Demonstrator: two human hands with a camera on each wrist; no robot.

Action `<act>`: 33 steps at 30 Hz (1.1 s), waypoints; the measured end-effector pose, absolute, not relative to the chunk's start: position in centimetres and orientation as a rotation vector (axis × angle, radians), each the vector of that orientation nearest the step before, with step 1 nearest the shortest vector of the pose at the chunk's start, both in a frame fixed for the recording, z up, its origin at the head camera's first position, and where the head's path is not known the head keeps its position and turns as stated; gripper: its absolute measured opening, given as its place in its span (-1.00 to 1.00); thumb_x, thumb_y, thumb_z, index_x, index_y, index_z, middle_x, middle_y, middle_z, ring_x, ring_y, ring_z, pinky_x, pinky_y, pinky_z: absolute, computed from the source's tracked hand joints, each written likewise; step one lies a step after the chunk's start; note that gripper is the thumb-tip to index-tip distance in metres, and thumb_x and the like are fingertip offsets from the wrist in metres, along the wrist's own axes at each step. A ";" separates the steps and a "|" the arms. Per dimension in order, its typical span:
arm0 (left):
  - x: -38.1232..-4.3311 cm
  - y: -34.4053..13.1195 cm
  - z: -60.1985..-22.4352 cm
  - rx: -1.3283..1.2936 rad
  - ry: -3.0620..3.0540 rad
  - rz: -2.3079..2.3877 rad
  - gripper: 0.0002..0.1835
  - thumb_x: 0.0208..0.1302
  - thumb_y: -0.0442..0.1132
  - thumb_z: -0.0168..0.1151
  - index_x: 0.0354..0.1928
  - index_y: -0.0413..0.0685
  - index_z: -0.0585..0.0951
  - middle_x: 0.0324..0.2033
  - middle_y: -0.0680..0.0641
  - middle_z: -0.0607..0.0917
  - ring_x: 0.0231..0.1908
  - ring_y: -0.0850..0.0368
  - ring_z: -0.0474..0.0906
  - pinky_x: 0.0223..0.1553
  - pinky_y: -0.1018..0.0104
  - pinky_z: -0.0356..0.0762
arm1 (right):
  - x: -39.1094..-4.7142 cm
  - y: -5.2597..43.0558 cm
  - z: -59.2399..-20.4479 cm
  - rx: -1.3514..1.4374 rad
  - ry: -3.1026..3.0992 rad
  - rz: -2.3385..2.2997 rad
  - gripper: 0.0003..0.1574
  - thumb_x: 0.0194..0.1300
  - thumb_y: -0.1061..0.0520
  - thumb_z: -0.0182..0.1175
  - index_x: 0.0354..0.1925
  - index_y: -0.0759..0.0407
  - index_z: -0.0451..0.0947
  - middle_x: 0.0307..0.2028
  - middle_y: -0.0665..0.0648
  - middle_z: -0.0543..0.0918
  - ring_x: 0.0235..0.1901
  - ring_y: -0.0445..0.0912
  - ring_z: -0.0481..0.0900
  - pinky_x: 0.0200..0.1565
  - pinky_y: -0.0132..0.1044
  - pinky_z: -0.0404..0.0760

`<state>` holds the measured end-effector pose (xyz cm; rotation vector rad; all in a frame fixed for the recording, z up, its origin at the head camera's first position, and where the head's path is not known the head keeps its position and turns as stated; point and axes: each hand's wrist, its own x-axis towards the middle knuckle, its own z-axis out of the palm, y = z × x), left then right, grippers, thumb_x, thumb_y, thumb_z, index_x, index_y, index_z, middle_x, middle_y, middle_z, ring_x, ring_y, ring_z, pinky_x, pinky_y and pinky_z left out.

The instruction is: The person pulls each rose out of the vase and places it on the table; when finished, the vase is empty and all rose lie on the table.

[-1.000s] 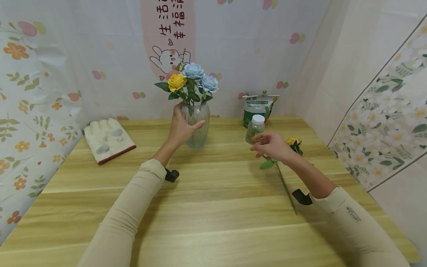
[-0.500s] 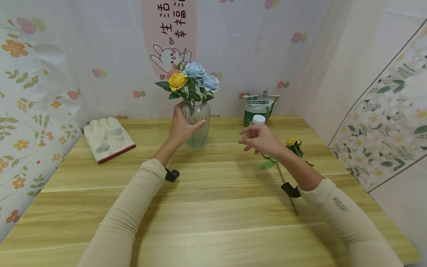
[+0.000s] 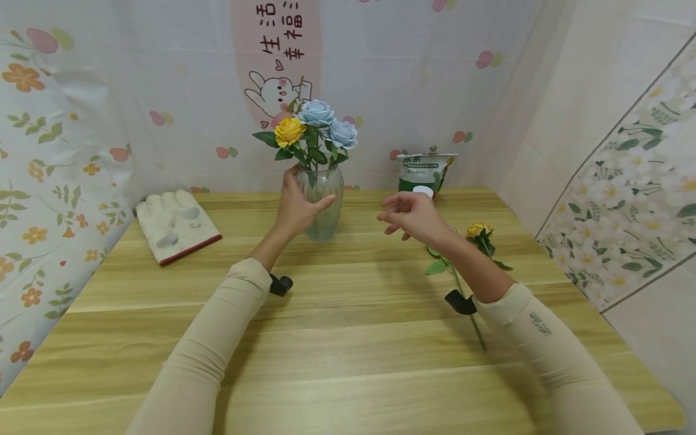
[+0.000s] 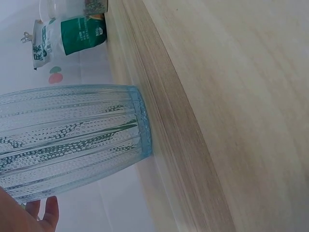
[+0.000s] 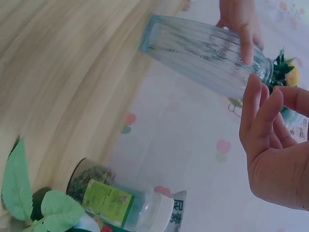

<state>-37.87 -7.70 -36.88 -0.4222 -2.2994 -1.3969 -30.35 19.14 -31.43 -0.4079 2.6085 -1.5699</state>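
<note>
A ribbed clear glass vase (image 3: 322, 205) stands upright at the back of the table, with two pale blue roses (image 3: 342, 134) and a yellow rose (image 3: 289, 132) in it. My left hand (image 3: 296, 208) grips the vase from its left side, thumb across the front near the neck. Right of the vase, my right hand (image 3: 414, 216) hovers over the table, fingers loosely bent and nothing between them. A loose yellow rose (image 3: 478, 230) lies on the table beneath the right forearm, its stem pointing toward me. In the right wrist view, green leaves (image 5: 60, 210) show at the lower left.
Behind the right hand stands a jar (image 5: 113, 198) with a white lid and green label, mostly hidden in the head view. A white and green pouch (image 3: 421, 169) closed with a clip is behind it. A work glove (image 3: 176, 226) with a red cuff lies at the back left.
My right hand has moved left and slightly back, from in front of the jar toward the vase. The left hand keeps its grip on the vase.
</note>
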 end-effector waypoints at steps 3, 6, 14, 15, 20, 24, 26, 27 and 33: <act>-37.9 -7.7 -36.9 -0.429 -2.302 -1.393 0.10 0.07 0.09 0.50 0.45 -0.16 0.03 0.38 -0.21 0.21 0.42 -0.06 0.13 0.41 0.02 0.10 | -30.4 18.9 -31.1 -0.389 2.581 -1.617 -0.70 0.39 0.16 0.23 0.04 0.23 0.56 -0.15 0.18 0.75 -0.40 -0.07 0.74 -0.55 -0.25 0.57; -38.0 -7.7 -37.0 -0.434 -2.303 -1.397 0.11 0.06 0.11 0.51 0.45 -0.16 0.03 0.38 -0.22 0.21 0.42 -0.06 0.13 0.42 0.01 0.09 | -30.4 18.6 -30.9 -0.394 2.570 -1.620 -0.71 0.41 0.18 0.20 0.06 0.23 0.55 -0.11 0.23 0.74 -0.39 -0.07 0.74 -0.55 -0.26 0.57; -37.9 -7.7 -37.1 -0.425 -2.304 -1.409 0.10 0.07 0.11 0.50 0.45 -0.16 0.02 0.38 -0.22 0.21 0.41 -0.08 0.14 0.41 -0.01 0.11 | -30.8 17.7 -30.2 -0.404 2.565 -1.652 -0.70 0.40 0.16 0.22 0.07 0.20 0.56 -0.13 0.18 0.75 -0.39 -0.08 0.74 -0.55 -0.26 0.57; -37.9 -7.7 -37.0 -0.421 -2.305 -1.411 0.10 0.07 0.10 0.50 0.45 -0.15 0.02 0.38 -0.21 0.20 0.41 -0.08 0.14 0.41 0.00 0.11 | -30.9 17.6 -30.2 -0.410 2.564 -1.653 -0.69 0.39 0.16 0.23 0.07 0.20 0.56 -0.13 0.17 0.75 -0.39 -0.07 0.74 -0.54 -0.25 0.57; -37.9 -7.7 -37.1 -0.419 -2.303 -1.413 0.10 0.07 0.10 0.50 0.45 -0.14 0.02 0.38 -0.21 0.20 0.41 -0.07 0.14 0.41 0.00 0.10 | -31.2 17.1 -29.7 -0.403 2.561 -1.646 -0.65 0.37 0.10 0.27 0.07 0.19 0.57 -0.10 0.23 0.73 -0.36 -0.03 0.74 -0.54 -0.27 0.57; -38.0 -7.8 -37.2 -0.427 -2.299 -1.412 0.10 0.06 0.10 0.51 0.45 -0.15 0.03 0.37 -0.22 0.21 0.40 -0.08 0.15 0.41 -0.01 0.11 | -31.2 16.7 -29.4 -0.377 2.571 -1.667 -0.68 0.38 0.12 0.26 0.05 0.18 0.58 -0.10 0.23 0.73 -0.38 -0.03 0.74 -0.56 -0.27 0.55; -38.0 -7.8 -37.3 -0.427 -2.299 -1.408 0.10 0.06 0.10 0.51 0.45 -0.15 0.03 0.37 -0.22 0.21 0.40 -0.08 0.15 0.41 -0.01 0.11 | -31.3 16.5 -29.3 -0.380 2.577 -1.680 -0.70 0.38 0.12 0.25 0.05 0.17 0.59 -0.10 0.23 0.73 -0.39 -0.05 0.73 -0.56 -0.26 0.55; -38.0 -7.8 -37.3 -0.427 -2.297 -1.408 0.10 0.06 0.10 0.51 0.45 -0.15 0.03 0.37 -0.22 0.21 0.40 -0.08 0.15 0.41 -0.01 0.11 | -31.3 16.4 -29.2 -0.385 2.582 -1.684 -0.71 0.38 0.12 0.25 0.04 0.17 0.59 -0.11 0.22 0.74 -0.39 -0.06 0.73 -0.56 -0.26 0.55; -38.0 -7.7 -37.2 -0.430 -2.288 -1.409 0.10 0.06 0.09 0.51 0.45 -0.13 0.02 0.37 -0.20 0.21 0.41 -0.05 0.14 0.42 0.02 0.09 | -31.5 16.2 -28.9 -0.421 2.575 -1.691 -0.70 0.41 0.12 0.22 0.06 0.18 0.58 -0.09 0.20 0.74 -0.39 -0.07 0.74 -0.54 -0.26 0.58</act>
